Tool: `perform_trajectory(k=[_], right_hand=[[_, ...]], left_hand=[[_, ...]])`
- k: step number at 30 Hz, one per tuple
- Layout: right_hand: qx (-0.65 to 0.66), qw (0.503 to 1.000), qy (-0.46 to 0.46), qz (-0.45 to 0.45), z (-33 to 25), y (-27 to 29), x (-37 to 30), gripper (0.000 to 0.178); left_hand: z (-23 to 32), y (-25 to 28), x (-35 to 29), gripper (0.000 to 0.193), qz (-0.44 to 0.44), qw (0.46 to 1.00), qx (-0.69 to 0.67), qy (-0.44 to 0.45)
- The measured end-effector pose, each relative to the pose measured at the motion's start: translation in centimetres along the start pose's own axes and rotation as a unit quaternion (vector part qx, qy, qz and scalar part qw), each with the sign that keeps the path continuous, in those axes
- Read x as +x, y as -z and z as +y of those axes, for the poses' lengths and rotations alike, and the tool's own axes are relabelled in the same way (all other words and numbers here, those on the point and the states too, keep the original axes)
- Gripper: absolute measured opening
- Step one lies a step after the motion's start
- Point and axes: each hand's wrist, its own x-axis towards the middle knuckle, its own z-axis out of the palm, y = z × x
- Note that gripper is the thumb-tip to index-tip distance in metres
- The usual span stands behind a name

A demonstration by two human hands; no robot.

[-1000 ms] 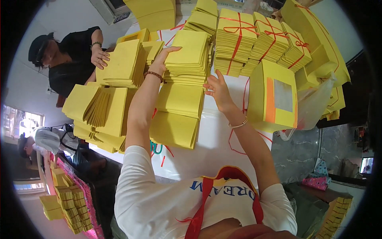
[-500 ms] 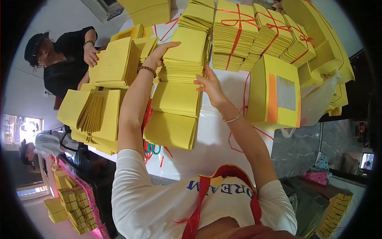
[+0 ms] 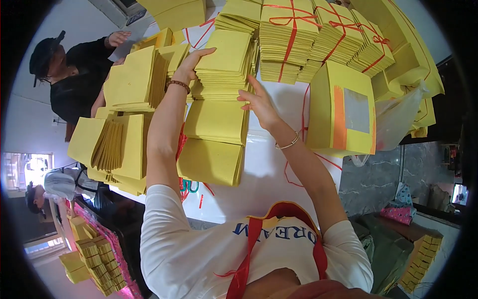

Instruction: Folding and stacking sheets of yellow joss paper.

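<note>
A neat stack of folded yellow paper sheets [image 3: 224, 56] lies before me on the white table. On its left side is my left hand [image 3: 188, 67], one finger reaching over the top sheet and the others hidden along the edge. My right hand [image 3: 261, 105] is at the opposite side, fingers apart, its tips at the stack's right edge. Toward me, two more folded yellow bundles [image 3: 211, 160] continue the row.
Red-tied yellow bundles [image 3: 290, 37] stand at the far right, beside a yellow block [image 3: 323, 114] with an orange strip. Loose yellow stacks [image 3: 130, 82] line the left. Another person [image 3: 74, 79] in black is beyond them. Green loops [image 3: 189, 186] and red ribbon lie nearby.
The person in black has lifted a hand off the left stack and moved it up and away. My hands stay beside the stack; the view has shifted slightly.
</note>
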Motion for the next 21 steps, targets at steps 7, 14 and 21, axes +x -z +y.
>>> perform_trajectory(k=[7, 14, 21], right_hand=[[-0.042, 0.999, 0.009, 0.010, 0.4, -0.6, 0.0, 0.079], [-0.042, 0.999, 0.028, -0.004, 0.5, -0.6, 0.2, 0.084], [-0.028, 0.998, 0.063, 0.010, -0.4, -1.0, -1.7, 0.086]], left_hand=[[0.6, -0.9, -0.8, 0.040, -0.017, 0.999, -0.004, -0.027], [1.4, -1.5, -1.8, 0.055, -0.010, 0.996, 0.045, -0.079], [1.1, 0.3, -1.4, 0.075, 0.120, 0.981, 0.112, -0.099]])
